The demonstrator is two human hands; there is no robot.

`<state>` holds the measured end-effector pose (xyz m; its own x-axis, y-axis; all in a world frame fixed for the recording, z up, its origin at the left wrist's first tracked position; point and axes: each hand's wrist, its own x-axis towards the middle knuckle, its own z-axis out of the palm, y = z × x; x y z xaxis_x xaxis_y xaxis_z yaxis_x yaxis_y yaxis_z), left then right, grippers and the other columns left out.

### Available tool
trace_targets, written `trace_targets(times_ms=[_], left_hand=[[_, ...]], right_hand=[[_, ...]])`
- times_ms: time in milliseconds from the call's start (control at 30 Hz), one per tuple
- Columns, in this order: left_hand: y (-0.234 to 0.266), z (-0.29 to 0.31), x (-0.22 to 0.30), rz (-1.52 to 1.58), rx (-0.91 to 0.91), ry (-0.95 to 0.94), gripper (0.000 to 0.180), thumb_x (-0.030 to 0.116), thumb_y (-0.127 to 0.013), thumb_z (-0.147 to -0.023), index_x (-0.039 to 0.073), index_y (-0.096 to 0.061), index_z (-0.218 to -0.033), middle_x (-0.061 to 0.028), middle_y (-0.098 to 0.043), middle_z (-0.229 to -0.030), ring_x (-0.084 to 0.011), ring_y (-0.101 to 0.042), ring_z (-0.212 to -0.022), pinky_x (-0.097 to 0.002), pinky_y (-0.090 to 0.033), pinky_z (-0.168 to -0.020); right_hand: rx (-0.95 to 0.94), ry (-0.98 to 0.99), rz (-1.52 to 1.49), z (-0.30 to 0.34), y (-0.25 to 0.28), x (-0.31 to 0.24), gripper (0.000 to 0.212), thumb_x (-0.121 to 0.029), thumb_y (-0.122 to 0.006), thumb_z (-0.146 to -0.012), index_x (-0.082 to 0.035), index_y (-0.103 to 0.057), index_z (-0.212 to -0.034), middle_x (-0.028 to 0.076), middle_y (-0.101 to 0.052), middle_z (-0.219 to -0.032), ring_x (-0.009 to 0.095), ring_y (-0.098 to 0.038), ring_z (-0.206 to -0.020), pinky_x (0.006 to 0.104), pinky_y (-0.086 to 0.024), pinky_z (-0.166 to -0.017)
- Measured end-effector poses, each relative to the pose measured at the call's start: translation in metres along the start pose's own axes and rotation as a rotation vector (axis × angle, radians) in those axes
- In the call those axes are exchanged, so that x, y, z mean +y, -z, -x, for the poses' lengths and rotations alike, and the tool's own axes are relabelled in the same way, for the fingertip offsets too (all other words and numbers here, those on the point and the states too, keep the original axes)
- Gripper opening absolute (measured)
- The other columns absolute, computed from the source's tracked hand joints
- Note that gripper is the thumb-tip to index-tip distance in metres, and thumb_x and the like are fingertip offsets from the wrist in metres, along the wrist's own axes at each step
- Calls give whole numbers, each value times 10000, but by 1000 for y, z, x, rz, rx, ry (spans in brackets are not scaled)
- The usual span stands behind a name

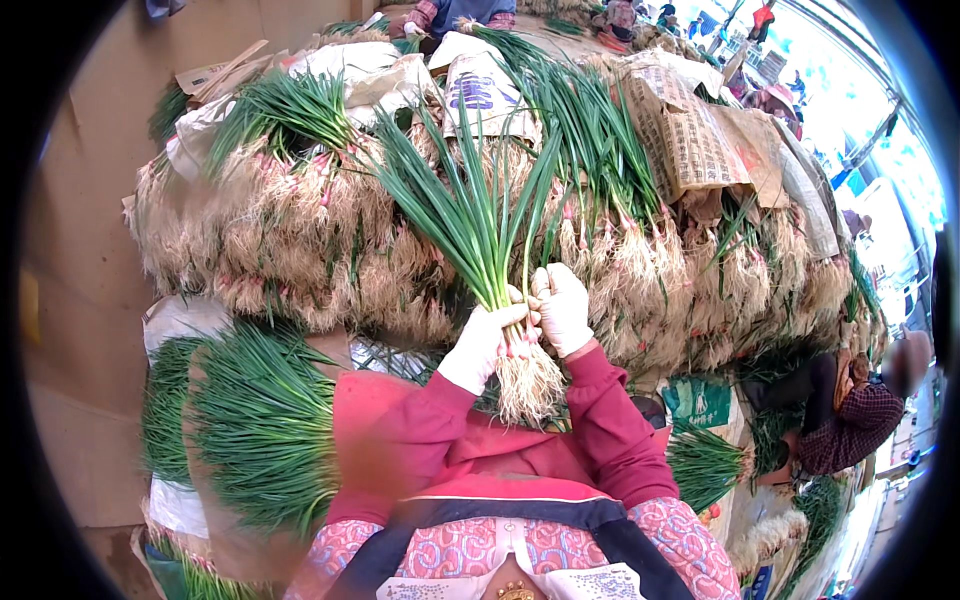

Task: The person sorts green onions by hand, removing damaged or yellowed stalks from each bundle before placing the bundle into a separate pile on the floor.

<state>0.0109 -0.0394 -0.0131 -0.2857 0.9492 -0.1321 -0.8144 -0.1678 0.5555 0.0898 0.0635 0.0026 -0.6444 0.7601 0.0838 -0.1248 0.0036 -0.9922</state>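
Note:
In front of my chest I hold a bunch of green garlic (490,255) upright. Its long green leaves fan out away from me, and its pinkish bulbs and pale stringy roots hang below my fingers. My left hand (478,345), in a whitish glove, is closed around the stems just above the bulbs. On the other side, my right hand (562,308), gloved alike, has its fingers curled in a pinch against a single stalk at the bunch's right edge. Its fingertips nearly meet those of the left hand.
A long heap of green garlic (300,240), roots facing me, stretches across ahead, partly covered by sacks (690,130). Another pile of leaves (265,425) lies at my left. A person (850,425) sits at the right; another person (465,15) works beyond the heap.

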Motion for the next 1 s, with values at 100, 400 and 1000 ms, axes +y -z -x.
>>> trace_targets(times_ms=[100, 400, 1000], left_hand=[[-2, 0, 1, 3, 7, 0, 76, 41, -538, -818, 38, -492, -878, -118, -576, -748, -214, -569, -578, -327, -497, -538], [-21, 10, 3, 7, -31, 40, 152, 2, -547, -804, 65, -461, -912, -108, -577, -769, -211, -582, -574, -328, -513, -513], [-3, -5, 9, 9, -77, 36, 403, 95, -581, -823, 57, -451, -1202, -59, -583, -953, -131, -560, -621, -265, -502, -543]], right_hand=[[43, 36, 19, 1, -4, -9, 204, -42, -463, -900, -62, -417, -703, 3, -419, -580, 71, -418, -446, 213, -362, -394], [255, 210, 500, 16, 7, -16, 144, -92, -521, -848, -40, -501, -716, 83, -513, -635, 181, -545, -521, 307, -440, -497], [284, 133, 1280, -91, 73, -17, 272, -296, -514, -824, -48, -600, -752, 157, -612, -758, 323, -587, -728, 369, -467, -674]])
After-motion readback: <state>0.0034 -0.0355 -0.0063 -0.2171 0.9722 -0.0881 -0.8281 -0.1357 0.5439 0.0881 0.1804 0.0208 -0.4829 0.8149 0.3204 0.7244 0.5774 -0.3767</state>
